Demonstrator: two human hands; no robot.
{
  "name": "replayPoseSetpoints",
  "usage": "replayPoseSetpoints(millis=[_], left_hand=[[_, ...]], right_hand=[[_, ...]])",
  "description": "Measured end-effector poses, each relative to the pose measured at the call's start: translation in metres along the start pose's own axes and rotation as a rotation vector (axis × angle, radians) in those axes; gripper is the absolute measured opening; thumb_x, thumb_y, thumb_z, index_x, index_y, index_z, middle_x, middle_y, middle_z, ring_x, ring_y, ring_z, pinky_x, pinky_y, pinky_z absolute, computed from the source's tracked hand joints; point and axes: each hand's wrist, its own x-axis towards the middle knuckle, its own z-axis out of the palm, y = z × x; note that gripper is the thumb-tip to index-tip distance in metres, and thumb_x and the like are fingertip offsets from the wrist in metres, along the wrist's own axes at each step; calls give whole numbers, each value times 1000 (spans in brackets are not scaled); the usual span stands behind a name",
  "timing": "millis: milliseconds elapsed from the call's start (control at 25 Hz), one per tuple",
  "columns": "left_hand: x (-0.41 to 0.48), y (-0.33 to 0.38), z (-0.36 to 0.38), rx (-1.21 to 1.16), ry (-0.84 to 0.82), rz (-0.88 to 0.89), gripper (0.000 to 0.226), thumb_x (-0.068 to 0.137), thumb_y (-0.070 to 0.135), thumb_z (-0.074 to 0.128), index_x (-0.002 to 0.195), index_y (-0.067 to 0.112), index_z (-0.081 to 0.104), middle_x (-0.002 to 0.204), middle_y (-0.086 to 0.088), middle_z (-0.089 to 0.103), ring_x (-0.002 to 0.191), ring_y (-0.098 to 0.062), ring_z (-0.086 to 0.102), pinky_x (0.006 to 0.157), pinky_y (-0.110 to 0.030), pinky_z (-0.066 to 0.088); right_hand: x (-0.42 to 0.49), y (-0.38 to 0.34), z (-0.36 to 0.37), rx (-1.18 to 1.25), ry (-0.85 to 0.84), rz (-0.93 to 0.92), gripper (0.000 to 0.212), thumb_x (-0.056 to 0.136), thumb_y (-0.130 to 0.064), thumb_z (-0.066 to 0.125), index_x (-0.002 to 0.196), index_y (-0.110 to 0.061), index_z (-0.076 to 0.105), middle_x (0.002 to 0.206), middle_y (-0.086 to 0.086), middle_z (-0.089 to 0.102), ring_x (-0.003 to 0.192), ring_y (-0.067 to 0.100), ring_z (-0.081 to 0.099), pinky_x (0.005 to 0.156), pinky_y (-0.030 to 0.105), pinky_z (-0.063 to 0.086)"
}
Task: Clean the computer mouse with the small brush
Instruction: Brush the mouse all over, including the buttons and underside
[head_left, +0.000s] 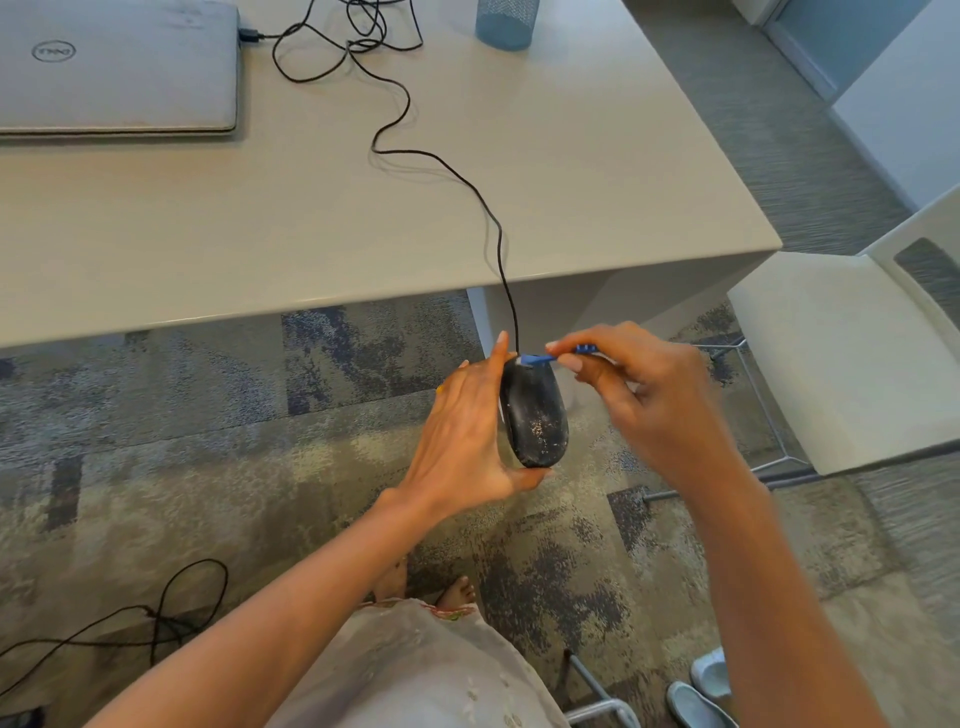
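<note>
Gripping the dusty black mouse (534, 415) in your left hand (467, 431) — thumb beneath — you pinch the small blue brush (556, 356) in your right hand (649, 400), bristles at its front.

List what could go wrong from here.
1. The left hand holds the mouse only end to end, off the table and over the carpet. Pressure from the brush could slip it loose.
2. Its cable drapes over the table edge, so a tug might drag it.
3. Brushed-off specks would likely land on the carpet.
</note>
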Motion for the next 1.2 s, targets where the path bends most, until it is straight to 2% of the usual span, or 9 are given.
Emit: replayPoseSetpoints(millis=[200,440,560,680,760,840,1000,1080,1200], left_hand=[[2,1,0,5,9,-8,140,59,61,85,158,13,-2,147,-4,42,132,-23,41,110,-46,35],[4,-3,1,43,-18,0,138,63,63,82,158,9,-2,147,-8,43,131,-25,41,111,-48,35],[3,-1,3,33,-30,3,138,62,64,82,158,9,-1,149,-7,41,131,-24,40,110,-42,34],[6,-1,4,20,-27,6,139,61,64,82,158,11,-2,150,-5,39,133,-22,39,110,-37,30],[7,-1,3,22,-17,7,140,60,63,83,158,13,-3,149,-3,41,132,-21,40,110,-35,29],[7,-2,1,28,-12,5,140,60,62,84,158,16,-6,147,-3,42,131,-21,40,110,-35,29],[6,-6,-2,51,-15,6,139,62,62,82,158,13,-6,146,-6,43,129,-24,41,111,-45,33],[5,-6,-2,54,-20,11,137,64,62,81,158,9,-3,147,-8,43,128,-25,42,110,-46,34],[3,-4,-2,31,-17,14,137,63,61,83,158,9,-2,148,-8,42,131,-24,41,111,-45,33]], right_hand=[[-2,6,18,-48,-41,-52,16,92,-4,67,106,-9,74,94,7,75,87,20,70,77,33,56],[-30,8,7,-10,-131,29,17,93,-21,63,105,-17,74,84,1,72,73,10,65,64,21,49],[-28,8,1,39,-49,60,16,93,-20,64,105,-17,74,83,-3,73,70,0,61,63,9,43],[-14,10,6,-14,41,22,14,94,-13,66,106,-13,74,90,0,75,76,1,64,68,12,49],[-8,10,16,-54,49,-16,15,93,-7,67,107,-9,74,95,3,76,84,10,68,76,18,53],[-9,9,24,-68,5,-39,17,93,-6,66,109,-8,74,97,5,76,88,17,71,79,26,56],[-24,7,20,-52,-127,-10,17,95,-11,65,111,-14,72,97,3,76,87,16,71,74,36,58],[-32,5,12,-20,-168,6,16,94,-11,67,108,-16,72,92,-1,75,82,6,68,70,26,55],[-28,-1,2,-5,-110,2,15,93,-11,68,105,-15,73,81,-12,70,70,-13,57,63,3,39]])
